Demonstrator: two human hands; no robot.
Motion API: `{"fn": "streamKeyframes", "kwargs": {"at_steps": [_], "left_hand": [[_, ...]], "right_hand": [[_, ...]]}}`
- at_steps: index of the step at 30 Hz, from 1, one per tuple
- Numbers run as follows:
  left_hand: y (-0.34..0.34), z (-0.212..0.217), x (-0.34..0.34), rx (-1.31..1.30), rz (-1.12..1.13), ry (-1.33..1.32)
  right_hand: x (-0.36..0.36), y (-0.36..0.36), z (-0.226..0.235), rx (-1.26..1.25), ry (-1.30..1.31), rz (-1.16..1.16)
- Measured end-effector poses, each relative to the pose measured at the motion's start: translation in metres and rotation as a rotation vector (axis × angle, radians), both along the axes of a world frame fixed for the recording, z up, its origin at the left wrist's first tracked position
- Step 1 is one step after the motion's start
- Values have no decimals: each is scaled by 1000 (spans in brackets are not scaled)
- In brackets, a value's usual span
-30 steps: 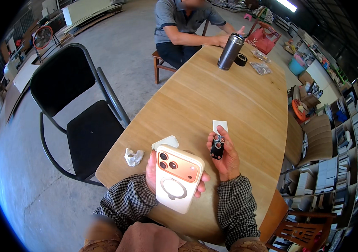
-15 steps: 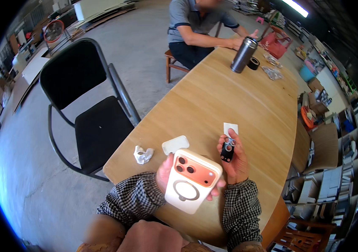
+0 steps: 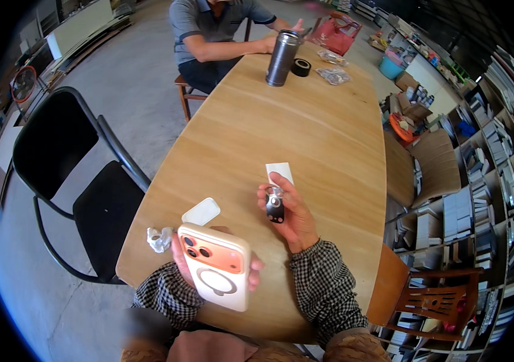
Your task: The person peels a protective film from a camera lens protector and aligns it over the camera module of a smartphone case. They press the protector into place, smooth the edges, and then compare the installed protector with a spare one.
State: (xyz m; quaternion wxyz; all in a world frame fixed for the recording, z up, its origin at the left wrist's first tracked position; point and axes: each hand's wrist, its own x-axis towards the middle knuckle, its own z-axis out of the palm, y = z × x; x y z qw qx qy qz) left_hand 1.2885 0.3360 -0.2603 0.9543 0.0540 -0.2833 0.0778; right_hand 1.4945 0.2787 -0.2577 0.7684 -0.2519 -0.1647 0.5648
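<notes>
- Step in hand, as I judge it: holding and handling, with both hands occupied above the table [image 3: 323, 139].
- The left hand [image 3: 181, 260] has its fingers clamped round the edges of the pale-cased phone [image 3: 223, 282], lens side uppermost.
- The right hand [image 3: 301, 224] has thumb and fingers closed on a small black piece with round rings [image 3: 275, 212].
- A white card [image 3: 278, 171] shows just beyond the right fingertips; whether gripped, I cannot tell.
- Beyond the left fingers lies a white rounded piece [image 3: 201, 212]; crumpled white tissue [image 3: 159, 239] sits to their left.
- Bringing phone and black piece together would call for a steady left grip.
</notes>
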Motion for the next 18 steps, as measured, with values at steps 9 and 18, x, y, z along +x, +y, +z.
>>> {"fn": "streamKeyframes", "kwargs": {"at_steps": [9, 18], "left_hand": [[1, 39, 12, 214, 341, 564], [10, 29, 22, -45, 312, 376]], "right_hand": [[5, -2, -13, 95, 9, 2], [0, 1, -4, -7, -54, -141]]}}
